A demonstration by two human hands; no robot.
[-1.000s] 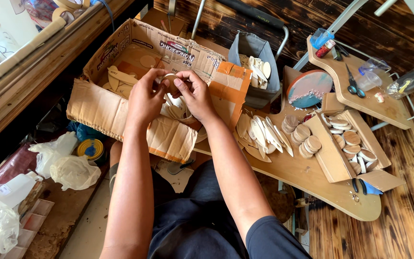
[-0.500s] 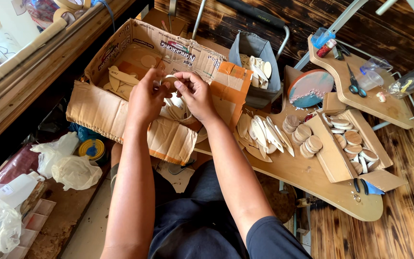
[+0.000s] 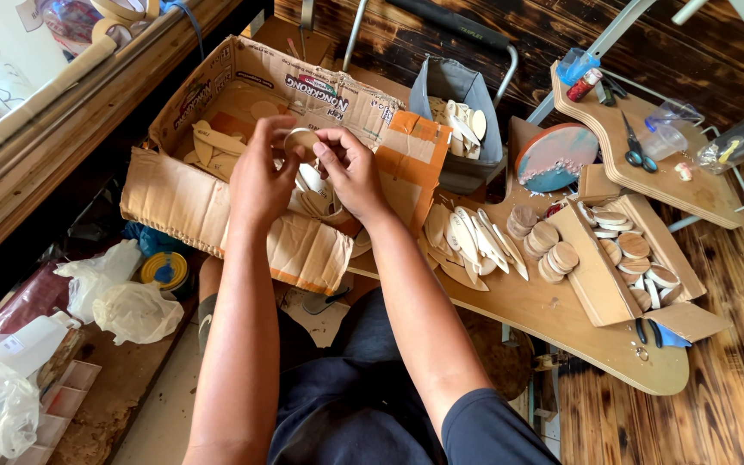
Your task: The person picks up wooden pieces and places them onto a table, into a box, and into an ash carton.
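Two hands meet above an open cardboard box (image 3: pixel 217 198), both closed on one small round wooden disc (image 3: pixel 301 138). The left hand (image 3: pixel 260 176) pinches the disc's left edge with fingertips and thumb; the right hand (image 3: pixel 353 172) grips its right edge the same way, so the disc sits between them, held up over the box's middle. Inside the box, under the hands, lie pale leaf-shaped wood pieces (image 3: pixel 217 142) and some rings, partly hidden by the wrists.

Just right of the box, on the near left part of the table (image 3: pixel 561 319), a loose fan of long pointed wood slips (image 3: pixel 471 241) lies flat. Beside them stand short stacks of round discs (image 3: pixel 544 245), touching one another. Further right sits a shallow tray (image 3: pixel 600 275) holding more discs and ovals. Behind the slips a grey bin (image 3: pixel 462 95) holds more pale pieces, and a round pad (image 3: pixel 555 157) with a blue and pink face leans near the table's far edge.

On a second board (image 3: pixel 647 176) at the far right lie scissors (image 3: pixel 635 148), a clear cup and a small blue cup.

On the floor to the left of the box are crumpled white bags (image 3: pixel 118 297), a yellow tape roll (image 3: pixel 164 271) and a white bottle (image 3: pixel 27 344).
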